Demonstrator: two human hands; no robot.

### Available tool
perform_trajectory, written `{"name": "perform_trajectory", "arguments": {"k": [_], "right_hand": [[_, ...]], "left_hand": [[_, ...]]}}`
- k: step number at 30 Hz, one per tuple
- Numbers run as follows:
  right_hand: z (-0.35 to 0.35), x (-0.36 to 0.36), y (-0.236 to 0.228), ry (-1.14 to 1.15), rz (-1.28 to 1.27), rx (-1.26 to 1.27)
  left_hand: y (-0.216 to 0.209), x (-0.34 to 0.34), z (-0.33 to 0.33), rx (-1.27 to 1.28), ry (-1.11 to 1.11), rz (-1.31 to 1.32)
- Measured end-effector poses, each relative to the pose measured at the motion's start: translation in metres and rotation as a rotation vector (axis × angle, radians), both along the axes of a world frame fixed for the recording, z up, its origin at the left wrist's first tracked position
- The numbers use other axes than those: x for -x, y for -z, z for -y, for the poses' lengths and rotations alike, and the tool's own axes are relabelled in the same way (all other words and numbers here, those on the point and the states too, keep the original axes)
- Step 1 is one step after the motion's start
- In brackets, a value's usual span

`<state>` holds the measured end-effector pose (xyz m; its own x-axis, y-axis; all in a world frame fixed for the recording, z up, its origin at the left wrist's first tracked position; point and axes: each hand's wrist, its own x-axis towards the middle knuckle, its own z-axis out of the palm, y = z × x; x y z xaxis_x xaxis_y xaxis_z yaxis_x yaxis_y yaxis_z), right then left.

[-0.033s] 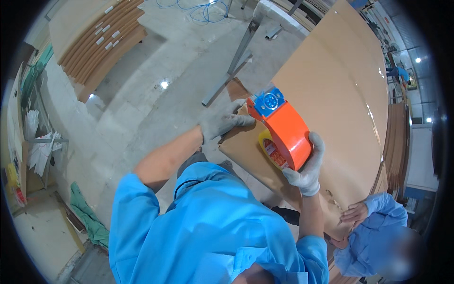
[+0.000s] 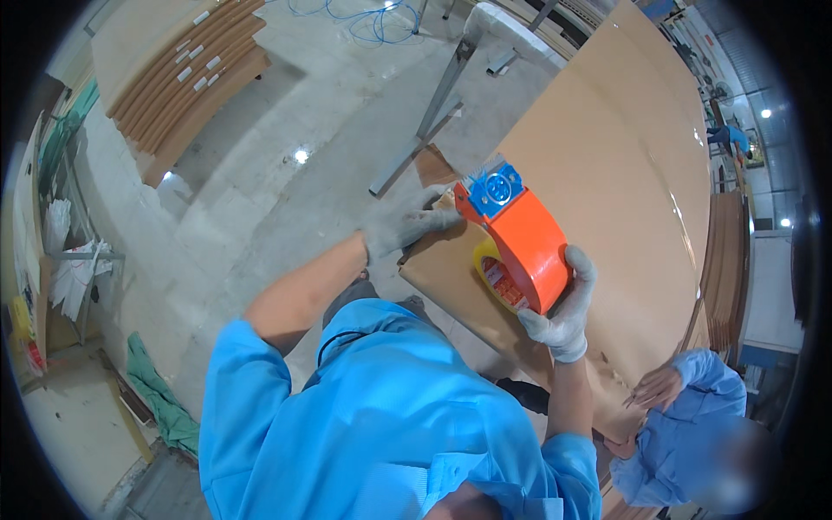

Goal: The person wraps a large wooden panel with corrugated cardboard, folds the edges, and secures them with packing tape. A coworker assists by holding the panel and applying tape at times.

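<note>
My right hand (image 2: 568, 308), in a pale work glove, grips the rear end of an orange tape dispenser (image 2: 533, 247). The dispenser has a blue front with a toothed edge, and a yellow-rimmed tape roll (image 2: 500, 277) sits in it. It is tilted over the near left corner of a large panel wrapped in brown paper (image 2: 607, 165). At that corner my gloved left hand (image 2: 407, 227) pinches the paper's edge, thumb on top, close to the dispenser's front. Some of its fingertips are hidden by the paper and dispenser. Whether tape touches the paper I cannot tell.
At the lower right a co-worker's bare hand (image 2: 657, 387) is at the panel's near edge. Metal legs (image 2: 433, 113) of a stand rise beyond the corner. Stacked brown panels (image 2: 186, 78) stand at the upper left. A green cloth (image 2: 160, 394) and blue cable (image 2: 381, 22) lie on the floor.
My left hand has shifted very slightly to the left. The co-worker's hand has moved a little, its fingers less flat on the paper. The dispenser is nearly still.
</note>
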<state>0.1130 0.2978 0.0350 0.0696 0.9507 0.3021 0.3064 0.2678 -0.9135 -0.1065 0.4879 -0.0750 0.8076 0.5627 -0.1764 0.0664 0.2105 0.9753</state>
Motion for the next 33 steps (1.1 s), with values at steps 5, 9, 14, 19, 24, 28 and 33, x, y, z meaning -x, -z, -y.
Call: {"name": "perform_trajectory", "arguments": {"k": [5, 9, 14, 19, 24, 28, 33], "right_hand": [[0.013, -0.019, 0.010, 0.013, 0.217, -0.049], [0.012, -0.020, 0.016, -0.017, 0.191, -0.105], [0.010, -0.025, 0.018, -0.054, 0.204, -0.079], [0.009, -0.026, 0.015, -0.052, 0.171, -0.120], [0.000, -0.023, -0.001, -0.096, 0.260, -0.073], [-0.013, -0.013, -0.028, -0.127, 0.435, -0.031], [-0.043, 0.005, -0.063, -0.189, 0.622, 0.113]], "left_hand": [[-0.041, 0.029, 0.003, 0.013, -0.298, 0.329], [-0.098, 0.032, 0.017, 0.316, -0.182, 0.143], [-0.125, 0.003, 0.022, 0.481, -0.100, 0.306], [-0.113, 0.002, 0.016, 0.472, -0.088, 0.244], [-0.090, 0.006, 0.006, -0.364, -0.261, -0.050], [-0.066, 0.019, 0.005, -0.462, -0.438, -0.066], [-0.018, 0.038, -0.018, -0.025, -0.306, -0.274]]}}
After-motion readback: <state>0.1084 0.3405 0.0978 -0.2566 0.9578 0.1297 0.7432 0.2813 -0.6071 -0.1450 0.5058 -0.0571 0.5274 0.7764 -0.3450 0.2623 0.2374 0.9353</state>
